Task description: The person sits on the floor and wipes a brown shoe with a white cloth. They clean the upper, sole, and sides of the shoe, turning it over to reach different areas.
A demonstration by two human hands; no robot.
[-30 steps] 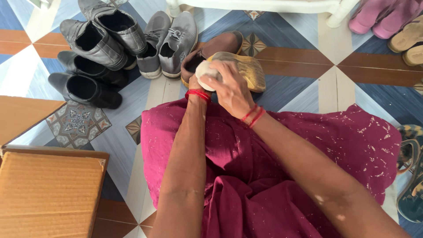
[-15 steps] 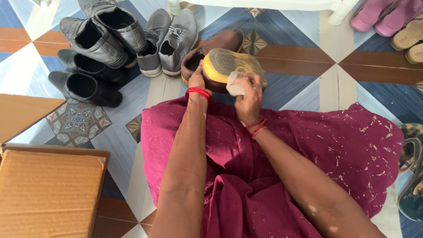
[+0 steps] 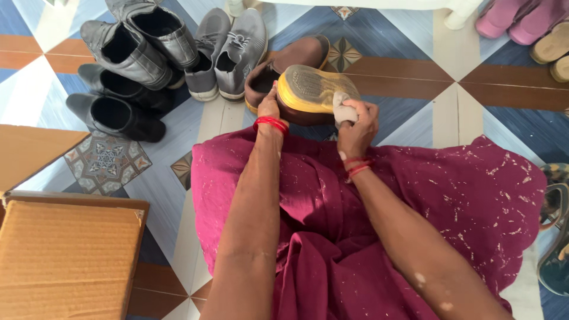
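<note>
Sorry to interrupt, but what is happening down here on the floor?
A person sitting on the tiled floor holds a brown shoe sole-up with the left hand. The right hand presses a small pale cloth against the sole's edge. Its partner and grey shoes lie just beyond.

head view; looks steeply down (close) over lap (image 3: 367, 225); floor (image 3: 415, 124) beyond

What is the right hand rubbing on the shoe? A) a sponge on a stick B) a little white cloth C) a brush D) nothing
B: the right hand presses a small white cloth against the yellow-soled brown shoe, which the left hand steadies.
</note>
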